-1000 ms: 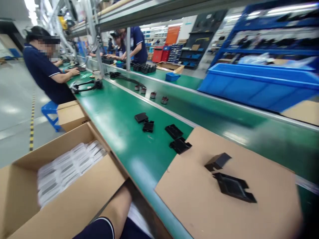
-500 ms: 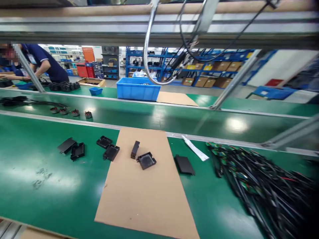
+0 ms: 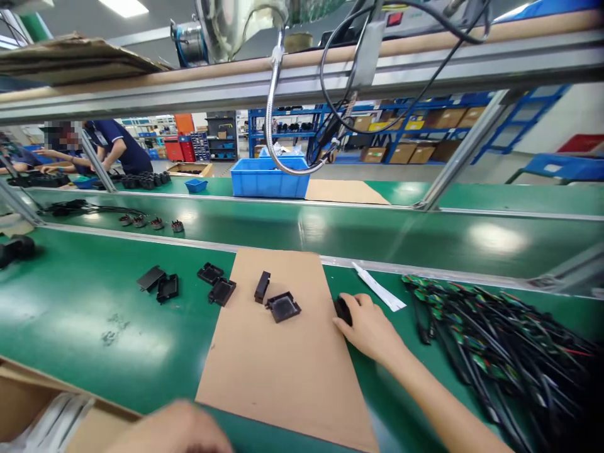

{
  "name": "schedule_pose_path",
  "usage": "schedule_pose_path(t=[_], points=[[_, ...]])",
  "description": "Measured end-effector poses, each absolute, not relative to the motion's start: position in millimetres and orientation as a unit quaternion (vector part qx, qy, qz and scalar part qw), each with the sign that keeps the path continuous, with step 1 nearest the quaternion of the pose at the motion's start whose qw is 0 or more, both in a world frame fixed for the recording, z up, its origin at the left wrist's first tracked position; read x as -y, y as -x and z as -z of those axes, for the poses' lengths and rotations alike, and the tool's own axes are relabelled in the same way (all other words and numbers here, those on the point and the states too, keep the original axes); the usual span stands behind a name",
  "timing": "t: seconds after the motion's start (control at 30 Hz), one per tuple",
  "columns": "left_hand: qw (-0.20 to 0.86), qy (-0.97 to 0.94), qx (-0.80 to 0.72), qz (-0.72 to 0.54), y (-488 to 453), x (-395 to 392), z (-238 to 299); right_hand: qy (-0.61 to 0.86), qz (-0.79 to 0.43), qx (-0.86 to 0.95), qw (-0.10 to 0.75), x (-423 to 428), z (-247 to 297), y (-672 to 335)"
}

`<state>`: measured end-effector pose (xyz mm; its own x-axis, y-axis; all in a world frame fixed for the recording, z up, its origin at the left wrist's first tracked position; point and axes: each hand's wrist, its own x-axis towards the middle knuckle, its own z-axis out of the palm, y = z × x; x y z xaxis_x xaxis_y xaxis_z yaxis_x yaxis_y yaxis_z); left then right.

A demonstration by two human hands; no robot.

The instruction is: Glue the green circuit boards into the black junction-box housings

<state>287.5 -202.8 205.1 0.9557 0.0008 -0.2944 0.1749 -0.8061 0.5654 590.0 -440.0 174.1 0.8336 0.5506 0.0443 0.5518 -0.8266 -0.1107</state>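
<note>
My right hand (image 3: 370,327) reaches in from the lower right, its thumb and fingers closed around a flat black plastic cover (image 3: 344,309) that they mostly hide. The cover lies at the right edge of a cardboard sheet (image 3: 278,371). Blurred at the bottom edge is my left hand (image 3: 177,431), its fingers not readable. On the cardboard are an open black plastic case half (image 3: 284,307) and a narrow black block (image 3: 262,287). More black case halves (image 3: 221,291) lie to the left, some on the green bench (image 3: 70,296).
A heap of black cables with green circuit boards (image 3: 472,340) covers the right side. A white strip (image 3: 379,287) lies beside it. Behind stand a blue bin (image 3: 268,178) and a metal frame. An open carton (image 3: 61,415) is at lower left. People work at far left.
Both hands have come into view, the right one onto the black cover. The camera view has tilted up, showing more above the frame, and the carton at lower left shows more.
</note>
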Motion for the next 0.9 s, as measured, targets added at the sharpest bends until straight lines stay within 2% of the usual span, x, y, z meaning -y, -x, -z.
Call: schedule_pose_path(t=[0.1, 0.13, 0.23, 0.3, 0.4, 0.47, 0.57, 0.73, 0.9], points=[[0.247, -0.964, -0.088, 0.045, -345, 174, -205, 0.957, 0.012, 0.283, 0.069, 447, -171, -582], [0.165, -0.98, -0.114, -0.013, -365, 166, -202, 0.95, 0.002, 0.298, 0.093, 448, -172, -574], [0.091, -0.983, -0.149, -0.057, -409, 148, -184, 0.875, -0.09, 0.435, 0.192, 438, -176, -548], [0.085, -0.985, -0.137, -0.055, -422, 141, -174, 0.821, -0.133, 0.51, 0.219, 422, -176, -535], [0.091, -0.989, -0.103, -0.058, -429, 133, -166, 0.822, -0.085, 0.521, 0.214, 397, -172, -533], [0.105, -0.988, -0.092, -0.07, -437, 129, -165, 0.828, -0.056, 0.522, 0.195, 385, -171, -539], [0.133, -0.984, -0.082, -0.09, -455, 125, -163, 0.816, -0.076, 0.551, 0.158, 370, -178, -549], [0.166, -0.979, -0.06, -0.106, -478, 123, -159, 0.778, -0.089, 0.6, 0.161, 335, -201, -568], [0.181, -0.975, -0.051, -0.117, -488, 112, -156, 0.782, -0.078, 0.608, 0.108, 297, -205, -595]])
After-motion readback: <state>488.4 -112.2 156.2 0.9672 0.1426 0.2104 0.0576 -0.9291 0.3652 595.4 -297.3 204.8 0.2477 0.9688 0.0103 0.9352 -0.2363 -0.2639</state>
